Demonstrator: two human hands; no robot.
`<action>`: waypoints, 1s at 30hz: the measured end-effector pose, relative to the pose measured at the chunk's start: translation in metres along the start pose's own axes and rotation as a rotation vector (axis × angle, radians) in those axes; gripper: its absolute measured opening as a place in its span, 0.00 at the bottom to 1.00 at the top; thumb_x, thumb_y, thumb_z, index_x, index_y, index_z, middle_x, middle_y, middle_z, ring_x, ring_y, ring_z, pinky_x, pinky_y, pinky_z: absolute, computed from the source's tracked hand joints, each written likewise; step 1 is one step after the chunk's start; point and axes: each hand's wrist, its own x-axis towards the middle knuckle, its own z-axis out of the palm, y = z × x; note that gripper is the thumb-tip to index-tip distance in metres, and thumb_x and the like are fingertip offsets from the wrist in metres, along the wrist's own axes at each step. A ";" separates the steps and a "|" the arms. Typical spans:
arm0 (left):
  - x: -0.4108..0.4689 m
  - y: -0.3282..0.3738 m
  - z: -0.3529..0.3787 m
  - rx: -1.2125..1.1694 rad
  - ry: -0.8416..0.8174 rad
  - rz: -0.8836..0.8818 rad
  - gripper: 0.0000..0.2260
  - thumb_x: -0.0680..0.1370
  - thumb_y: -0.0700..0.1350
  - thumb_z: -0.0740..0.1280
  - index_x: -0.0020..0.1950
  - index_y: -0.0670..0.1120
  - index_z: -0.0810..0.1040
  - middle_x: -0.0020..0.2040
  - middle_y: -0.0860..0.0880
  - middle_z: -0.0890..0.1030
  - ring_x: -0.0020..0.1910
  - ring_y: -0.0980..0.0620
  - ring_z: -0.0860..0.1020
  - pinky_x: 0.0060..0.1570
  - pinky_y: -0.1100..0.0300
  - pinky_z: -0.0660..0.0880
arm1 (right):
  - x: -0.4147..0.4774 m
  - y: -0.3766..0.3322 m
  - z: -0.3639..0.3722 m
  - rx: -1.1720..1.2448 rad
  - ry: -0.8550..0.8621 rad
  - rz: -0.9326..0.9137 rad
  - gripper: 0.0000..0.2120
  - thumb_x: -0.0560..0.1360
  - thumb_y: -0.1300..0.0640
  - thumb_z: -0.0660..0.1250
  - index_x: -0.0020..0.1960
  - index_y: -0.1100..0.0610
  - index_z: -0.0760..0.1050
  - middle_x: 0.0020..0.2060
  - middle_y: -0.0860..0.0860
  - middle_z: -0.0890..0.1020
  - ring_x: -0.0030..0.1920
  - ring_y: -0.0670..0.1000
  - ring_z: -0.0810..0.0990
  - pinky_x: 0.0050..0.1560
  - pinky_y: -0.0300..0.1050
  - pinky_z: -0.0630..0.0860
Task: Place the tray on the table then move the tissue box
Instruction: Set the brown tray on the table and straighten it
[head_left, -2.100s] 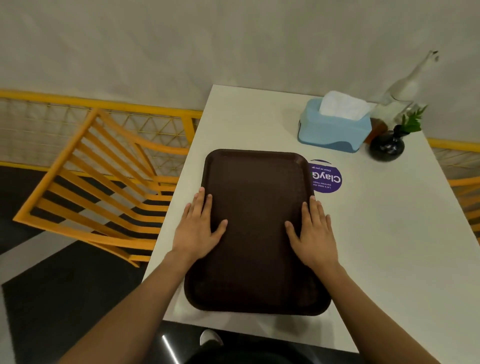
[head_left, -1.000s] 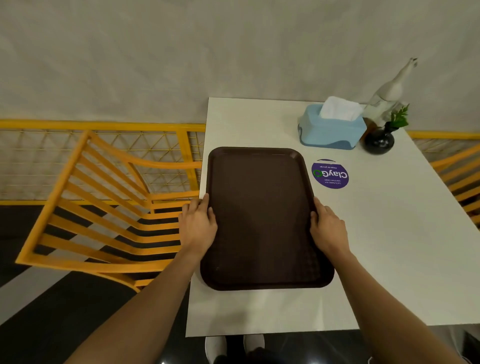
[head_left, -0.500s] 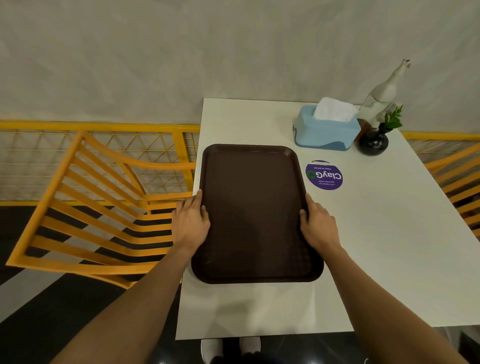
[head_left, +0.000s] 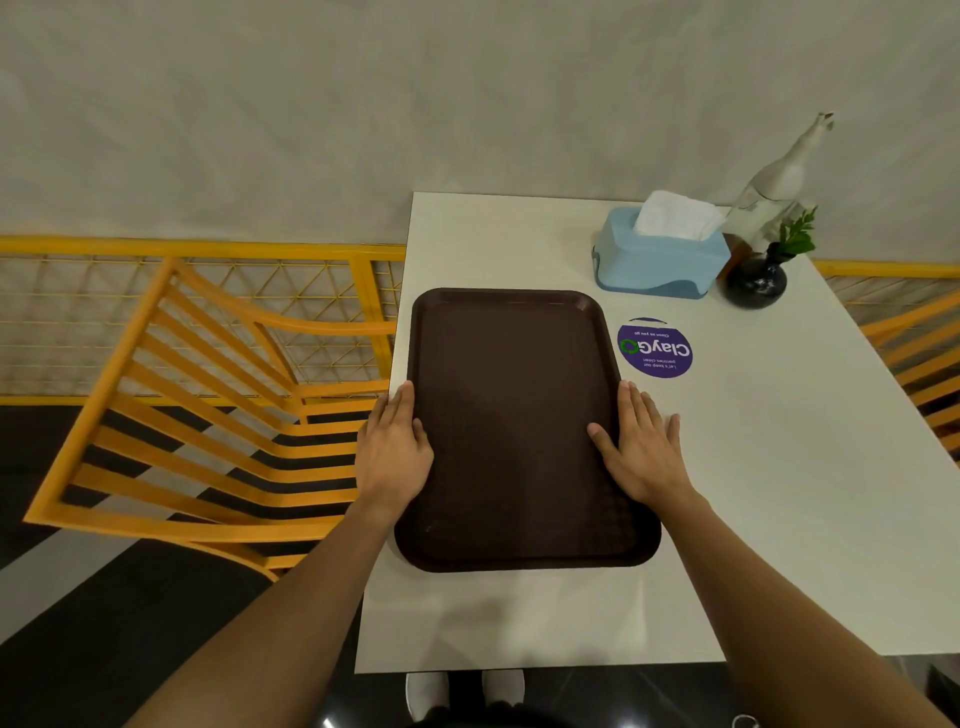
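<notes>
The dark brown tray (head_left: 511, 415) lies flat on the white table (head_left: 779, 493), along its left side. My left hand (head_left: 395, 449) rests on the tray's left rim with the fingers stretched forward. Over the right rim my right hand (head_left: 641, 449) lies flat, fingers spread, thumb on the tray. The light blue tissue box (head_left: 660, 262), with white tissue sticking out of its top, stands at the far right of the table, beyond the tray's far right corner and apart from both hands.
A round purple sticker (head_left: 655, 348) lies between tray and tissue box. A black vase with a green sprig (head_left: 756, 283) and a white bottle-shaped figure (head_left: 779, 176) stand right of the box. Orange chairs (head_left: 208, 415) flank the table, and a yellow railing (head_left: 156, 247) runs behind.
Both hands gripped the tray's side edges a moment ago; now their fingers are stretched out flat on the rims. The tray stays flat on the table.
</notes>
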 end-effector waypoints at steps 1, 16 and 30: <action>0.000 0.000 0.000 -0.006 -0.001 -0.002 0.25 0.84 0.46 0.58 0.82 0.46 0.60 0.78 0.46 0.69 0.79 0.44 0.61 0.76 0.44 0.63 | 0.001 0.000 -0.001 0.005 -0.008 -0.001 0.40 0.81 0.30 0.44 0.83 0.51 0.39 0.84 0.52 0.49 0.83 0.57 0.47 0.78 0.66 0.42; -0.005 -0.004 -0.005 -0.104 -0.027 -0.023 0.25 0.84 0.46 0.60 0.82 0.49 0.60 0.77 0.45 0.70 0.78 0.44 0.65 0.67 0.45 0.74 | -0.007 -0.003 0.002 0.064 0.009 -0.019 0.39 0.81 0.31 0.48 0.84 0.52 0.43 0.83 0.52 0.53 0.83 0.57 0.51 0.80 0.63 0.49; 0.004 -0.010 -0.018 -0.288 -0.094 0.043 0.27 0.85 0.56 0.57 0.82 0.47 0.59 0.78 0.45 0.68 0.77 0.44 0.65 0.74 0.44 0.66 | -0.007 -0.007 -0.014 0.156 -0.030 -0.001 0.41 0.80 0.31 0.52 0.84 0.52 0.45 0.83 0.53 0.56 0.82 0.59 0.55 0.80 0.64 0.53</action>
